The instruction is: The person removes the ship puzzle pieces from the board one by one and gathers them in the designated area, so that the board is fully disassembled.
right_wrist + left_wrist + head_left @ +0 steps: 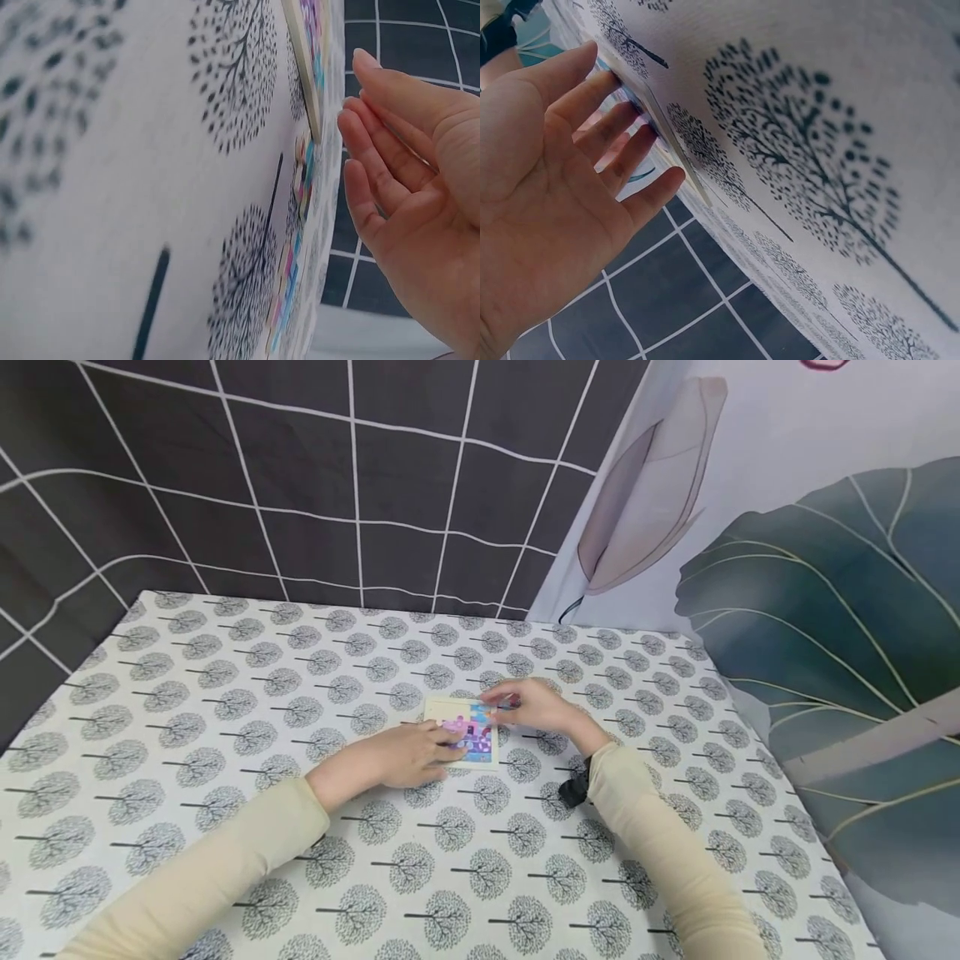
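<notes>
A small jigsaw puzzle [480, 745] with pink, purple and blue pieces lies in a flat cream tray [480, 766] on the table. My left hand [412, 755] rests over the tray's left side, fingers spread and nearly straight. In the left wrist view, the fingertips [646, 135] touch the puzzle's surface near the tray's edge. Over the tray's upper right corner is my right hand [534, 705]; in the right wrist view its fingers [375, 154] are loosely bent, with nothing visible between them. Loose puzzle pieces [304, 176] lie on the cloth beside the tray, mostly hidden by that hand in the head view.
A white cloth with a tree print [480, 868] covers the table. Behind it hangs a dark curtain with a white grid [300, 468], and a leaf-patterned curtain [840, 610] hangs at the right. A black device [576, 787] is on the right wrist.
</notes>
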The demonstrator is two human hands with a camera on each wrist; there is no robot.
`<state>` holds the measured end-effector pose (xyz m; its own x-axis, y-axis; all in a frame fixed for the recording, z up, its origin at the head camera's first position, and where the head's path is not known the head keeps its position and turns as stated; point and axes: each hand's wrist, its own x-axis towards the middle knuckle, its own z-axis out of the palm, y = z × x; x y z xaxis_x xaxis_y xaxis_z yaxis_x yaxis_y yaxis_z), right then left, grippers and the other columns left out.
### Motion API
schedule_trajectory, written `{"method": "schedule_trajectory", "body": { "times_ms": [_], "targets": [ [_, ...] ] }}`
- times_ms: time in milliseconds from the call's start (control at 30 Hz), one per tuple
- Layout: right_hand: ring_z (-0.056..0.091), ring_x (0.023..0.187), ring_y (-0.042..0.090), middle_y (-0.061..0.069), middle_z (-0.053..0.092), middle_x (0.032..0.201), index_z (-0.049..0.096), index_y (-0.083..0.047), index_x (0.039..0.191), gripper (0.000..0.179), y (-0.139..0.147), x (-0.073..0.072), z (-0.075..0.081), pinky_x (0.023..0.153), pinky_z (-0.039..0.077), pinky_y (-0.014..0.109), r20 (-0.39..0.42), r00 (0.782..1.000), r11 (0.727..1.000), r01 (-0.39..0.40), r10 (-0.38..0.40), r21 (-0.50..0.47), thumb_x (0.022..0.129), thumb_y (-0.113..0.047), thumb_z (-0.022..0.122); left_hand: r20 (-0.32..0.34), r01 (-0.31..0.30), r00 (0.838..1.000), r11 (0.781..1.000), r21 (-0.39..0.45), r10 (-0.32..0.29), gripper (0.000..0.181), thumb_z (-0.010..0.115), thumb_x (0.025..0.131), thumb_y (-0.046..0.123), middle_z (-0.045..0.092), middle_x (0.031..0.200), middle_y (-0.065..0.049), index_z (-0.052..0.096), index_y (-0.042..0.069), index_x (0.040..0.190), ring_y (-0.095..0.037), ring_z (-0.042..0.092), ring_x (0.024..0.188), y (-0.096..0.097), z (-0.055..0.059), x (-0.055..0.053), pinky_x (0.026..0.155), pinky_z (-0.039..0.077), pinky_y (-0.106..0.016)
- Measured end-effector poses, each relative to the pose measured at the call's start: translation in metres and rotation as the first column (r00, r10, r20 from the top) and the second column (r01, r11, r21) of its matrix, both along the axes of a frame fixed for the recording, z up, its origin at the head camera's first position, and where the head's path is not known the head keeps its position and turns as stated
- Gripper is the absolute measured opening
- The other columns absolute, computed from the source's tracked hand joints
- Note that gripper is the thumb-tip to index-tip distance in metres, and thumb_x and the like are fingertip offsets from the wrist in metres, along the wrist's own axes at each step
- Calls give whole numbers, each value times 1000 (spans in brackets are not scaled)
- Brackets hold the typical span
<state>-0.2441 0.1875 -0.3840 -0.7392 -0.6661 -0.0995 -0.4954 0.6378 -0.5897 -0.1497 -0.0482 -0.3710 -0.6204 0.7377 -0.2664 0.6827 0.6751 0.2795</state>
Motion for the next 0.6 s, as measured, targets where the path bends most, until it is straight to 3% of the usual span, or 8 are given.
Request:
{"method": "schedule_trajectory", "body": {
  "times_ms": [100, 367, 600],
  "targets": [
    [61, 100, 19, 1, 65, 117, 65, -15, 117, 37, -5, -1, -1, 88, 51, 34, 6, 1000, 1000, -6, 6, 4, 82, -24, 72, 0, -2, 1000, 1000, -9, 2, 48, 45, 97, 31, 31, 150, -10, 41, 13, 141, -34, 27, 137, 0, -1, 0, 115, 20, -46],
    [55, 113, 21, 5, 61, 121, 68, -10, 110, 32, -16, -3, -3, 99, 45, 39, -21, 996, 995, -90, 89, -35, 79, -15, 73, -8, 4, 1000, 999, -33, -4, 47, 46, 98, 30, 30, 150, -11, 41, 13, 142, -37, 27, 137, 1, 2, 0, 115, 21, -47],
    [55, 99, 18, 5, 60, 112, 71, -12, 102, 24, -24, -2, -5, 88, 49, 32, -3, 997, 997, -81, 81, 10, 78, -13, 74, -14, -4, 1000, 999, -33, 3, 47, 46, 97, 31, 31, 150, -10, 41, 14, 141, -35, 27, 137, 0, 4, 2, 114, 21, -47]
  ]
}}
